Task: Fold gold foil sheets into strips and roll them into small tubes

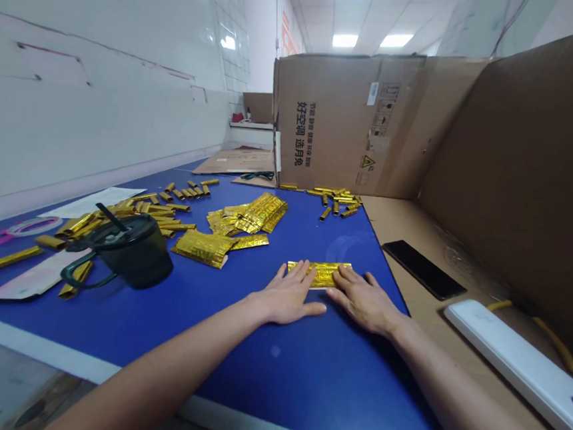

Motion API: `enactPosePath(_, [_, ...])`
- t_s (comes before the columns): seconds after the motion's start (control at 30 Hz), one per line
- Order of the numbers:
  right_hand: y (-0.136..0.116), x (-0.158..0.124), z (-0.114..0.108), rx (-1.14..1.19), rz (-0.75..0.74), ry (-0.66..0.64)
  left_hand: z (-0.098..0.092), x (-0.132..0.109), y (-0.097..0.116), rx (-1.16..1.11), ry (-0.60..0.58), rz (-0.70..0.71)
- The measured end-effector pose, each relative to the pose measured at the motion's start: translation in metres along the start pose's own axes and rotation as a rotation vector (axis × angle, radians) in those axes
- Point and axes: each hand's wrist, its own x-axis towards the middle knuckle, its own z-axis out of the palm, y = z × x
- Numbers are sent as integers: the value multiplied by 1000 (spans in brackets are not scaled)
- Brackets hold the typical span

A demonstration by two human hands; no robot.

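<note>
A flat piece of gold foil paper (pixel 322 274) lies on the blue tabletop (pixel 272 374) in front of me, with a pale strip along its near edge. My left hand (pixel 289 299) rests flat over its left end, fingers stretched out. Over the right end lies my right hand (pixel 362 300), palm down with the fingers extended and slightly bent. Both hands hide parts of the sheet. Further off to the left is a stack of gold foil sheets (pixel 261 214), and nearer sits a thicker gold foil bundle (pixel 204 248).
At left stand a dark lidded mug with a straw (pixel 137 255), many rolled gold tubes (pixel 161 211) and clear tape (pixel 37 226). More gold tubes (pixel 338 201) lie by the big cardboard box (pixel 344 126). A phone (pixel 425 269) and white device (pixel 509 361) are at right.
</note>
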Motion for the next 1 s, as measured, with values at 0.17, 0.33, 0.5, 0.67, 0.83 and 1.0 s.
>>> enactPosePath(0.17, [21, 6, -2, -61, 155, 70, 1, -15, 24, 39, -20, 174])
enactPosePath(0.33, [30, 9, 6, -110, 244, 92, 6, -21, 37, 77, 38, 221])
enactPosePath(0.5, [34, 10, 9, -119, 258, 97, 8, -17, 36, 55, 68, 184])
enactPosePath(0.67, [23, 7, 5, -242, 348, 319, 7, -17, 36, 84, 67, 167])
enactPosePath(0.83, [-14, 0, 5, 44, -138, 188, 8, -17, 38, 70, 93, 203])
enactPosePath(1.0, [-1, 7, 10, 119, -143, 85, 8, -18, 37, 58, 81, 199])
